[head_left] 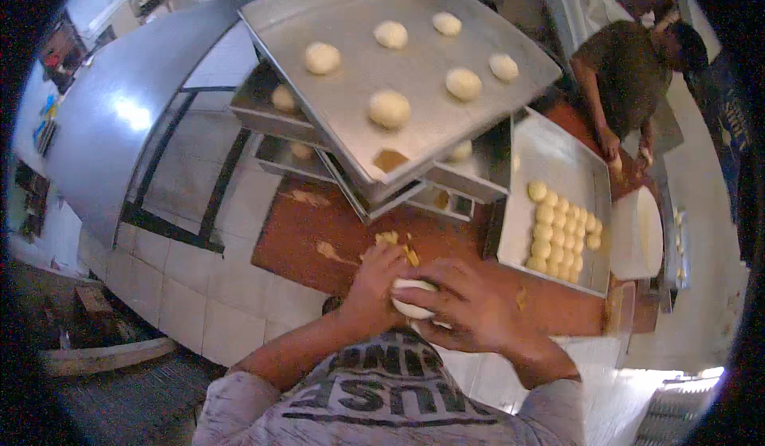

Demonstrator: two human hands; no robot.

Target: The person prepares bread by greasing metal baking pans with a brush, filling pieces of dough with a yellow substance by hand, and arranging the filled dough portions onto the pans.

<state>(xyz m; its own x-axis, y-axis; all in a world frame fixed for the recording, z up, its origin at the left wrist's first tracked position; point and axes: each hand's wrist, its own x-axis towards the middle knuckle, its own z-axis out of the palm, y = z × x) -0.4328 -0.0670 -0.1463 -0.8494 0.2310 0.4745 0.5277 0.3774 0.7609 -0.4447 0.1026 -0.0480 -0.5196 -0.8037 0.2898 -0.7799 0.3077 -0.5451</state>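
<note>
Nearest, at the lower edge, is the person's pale printed shirt (382,382). Just in front of it, a white dough ball (413,299) lies between the two hands, above the near edge of the reddish-brown table (458,243). The left hand (376,277) is curved against the ball's left side; the right hand (470,299) is wrapped over its right side, fingers bent across it, so that both hold it. Yellow scraps (410,255) lie on the table just beyond the hands. To the right, a metal tray (550,147) bears small yellow balls (558,239) set close together in rows. Farther forward, metal trays are stacked at differing angles; the top tray (426,60) carries six pale dough balls (389,109), well apart from one another. At right stands a white tub (640,235); beyond it, a co-worker (629,72) in a dark shirt leans over the table's far end.
</note>
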